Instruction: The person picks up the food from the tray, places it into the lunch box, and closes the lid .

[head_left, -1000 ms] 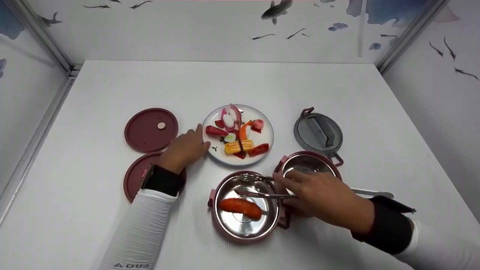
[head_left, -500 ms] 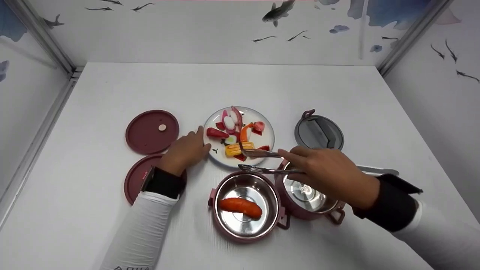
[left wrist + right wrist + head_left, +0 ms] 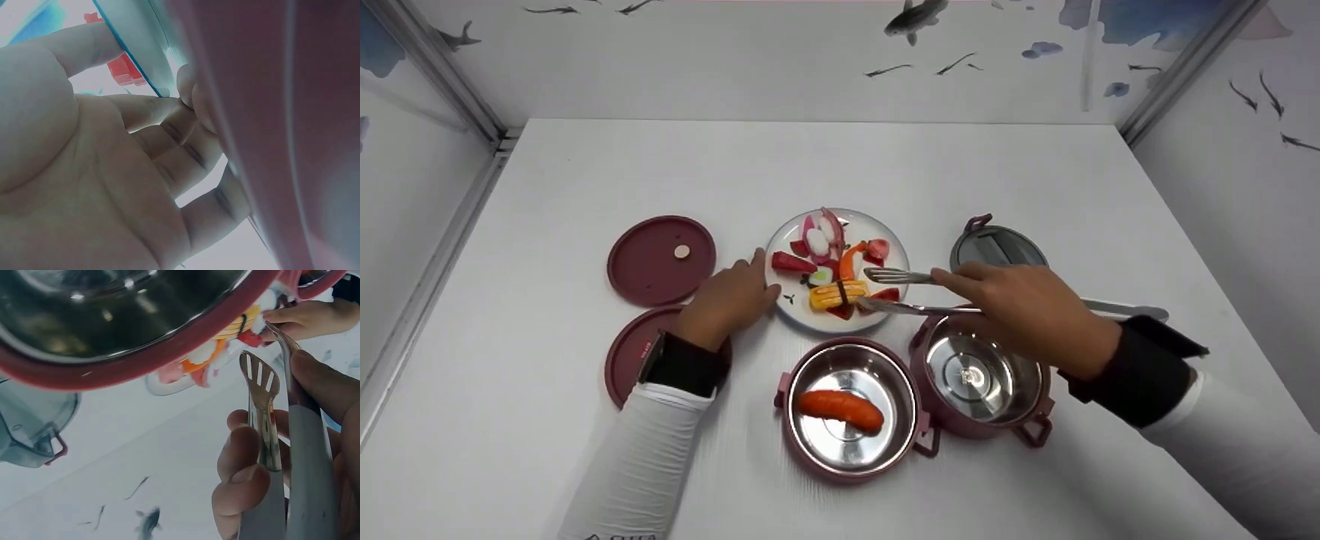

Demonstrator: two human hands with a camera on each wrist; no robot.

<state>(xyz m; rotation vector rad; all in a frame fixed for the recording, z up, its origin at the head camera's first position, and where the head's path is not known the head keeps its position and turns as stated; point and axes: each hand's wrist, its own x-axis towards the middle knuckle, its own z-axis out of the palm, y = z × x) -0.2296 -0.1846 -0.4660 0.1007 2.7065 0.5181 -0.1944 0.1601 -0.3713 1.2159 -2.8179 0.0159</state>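
The left hand (image 3: 727,304) grips the left rim of a white plate (image 3: 889,232), its fingertips at the plate's outer wall in the left wrist view. On the plate lie several food pieces, among them a yellow piece with a dark band (image 3: 829,295). My right hand (image 3: 1031,315) holds metal food tongs (image 3: 915,308) with grey handles (image 3: 308,472). Their spread tips hover by the right end of the yellow piece; contact cannot be told. In the nearer steel-lined maroon pot (image 3: 851,474) lies an orange-red, sausage-shaped piece (image 3: 841,410).
A second maroon pot (image 3: 971,375) stands beside the first, below my right hand, with its steel inside showing. Behind it lies a grey lid (image 3: 994,244). Two dark red lids (image 3: 652,262) lie at the left, one partly beneath my left wrist. White walls surround the table (image 3: 720,165).
The right hand has lifted the tongs from over the pots and carried them up to the plate's right side. My left hand stays at the plate's rim.
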